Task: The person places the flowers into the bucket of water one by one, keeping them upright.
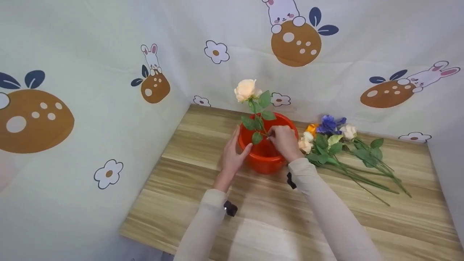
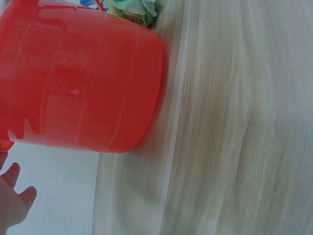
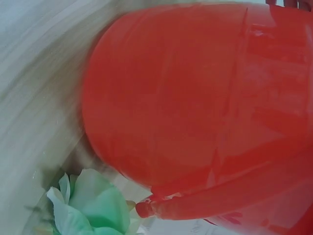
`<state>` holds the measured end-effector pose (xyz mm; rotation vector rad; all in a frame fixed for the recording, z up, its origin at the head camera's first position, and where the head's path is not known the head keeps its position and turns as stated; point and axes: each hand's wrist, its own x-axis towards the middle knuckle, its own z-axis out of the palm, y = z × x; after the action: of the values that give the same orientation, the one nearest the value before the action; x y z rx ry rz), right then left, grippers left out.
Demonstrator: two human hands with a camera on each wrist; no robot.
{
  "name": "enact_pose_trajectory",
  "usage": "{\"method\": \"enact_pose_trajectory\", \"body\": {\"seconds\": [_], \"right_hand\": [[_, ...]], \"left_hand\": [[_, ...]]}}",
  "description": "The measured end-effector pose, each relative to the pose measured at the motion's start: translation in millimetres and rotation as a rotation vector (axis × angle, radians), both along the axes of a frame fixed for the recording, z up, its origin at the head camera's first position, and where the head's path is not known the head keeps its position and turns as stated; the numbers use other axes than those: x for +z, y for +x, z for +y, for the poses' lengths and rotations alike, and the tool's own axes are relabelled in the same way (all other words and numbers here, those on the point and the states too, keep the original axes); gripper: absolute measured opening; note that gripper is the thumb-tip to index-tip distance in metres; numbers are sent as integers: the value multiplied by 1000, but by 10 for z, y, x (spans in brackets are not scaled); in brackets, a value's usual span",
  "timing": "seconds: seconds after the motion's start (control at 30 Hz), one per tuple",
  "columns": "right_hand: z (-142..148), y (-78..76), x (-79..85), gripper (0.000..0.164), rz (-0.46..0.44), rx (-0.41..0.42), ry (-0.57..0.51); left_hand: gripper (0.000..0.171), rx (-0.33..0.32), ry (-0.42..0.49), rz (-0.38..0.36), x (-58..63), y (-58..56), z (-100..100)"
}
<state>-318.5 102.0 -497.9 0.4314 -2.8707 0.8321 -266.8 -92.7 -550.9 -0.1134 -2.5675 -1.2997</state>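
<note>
A red plastic bucket (image 1: 266,166) stands upright on the wooden table. Over its mouth rises a peach artificial rose (image 1: 246,90) with green leaves, leaning left. My right hand (image 1: 284,141) pinches its stem above the right part of the opening. At the bucket's left rim is my left hand (image 1: 233,155), thumb spread from the extended fingers; in the left wrist view this hand (image 2: 13,198) shows only partly, beside the upper bucket. The right wrist view is filled by the bucket's side (image 3: 166,98) and its handle (image 3: 205,198). The stem's lower end is hidden.
Right of the bucket lie several artificial flowers: a purple bloom (image 1: 328,124), an orange one (image 1: 311,128), a pale rose (image 1: 348,132) and a peach one (image 1: 305,144). Their long stems (image 1: 366,183) point toward the front right. Printed cloth walls (image 1: 246,58) border the table (image 1: 195,145).
</note>
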Motion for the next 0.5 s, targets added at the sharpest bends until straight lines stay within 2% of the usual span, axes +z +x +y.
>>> {"method": "enact_pose_trajectory", "body": {"seconds": [0.23, 0.37, 0.5], "right_hand": [[-33, -8, -17, 10, -47, -2, 53], [-33, -2, -10, 8, -62, 0, 67], [-13, 0, -3, 7, -17, -4, 30]], "left_hand": [[75, 13, 58, 66, -19, 19, -1], [75, 22, 57, 52, -17, 28, 3], [76, 27, 36, 21, -7, 23, 15]]}}
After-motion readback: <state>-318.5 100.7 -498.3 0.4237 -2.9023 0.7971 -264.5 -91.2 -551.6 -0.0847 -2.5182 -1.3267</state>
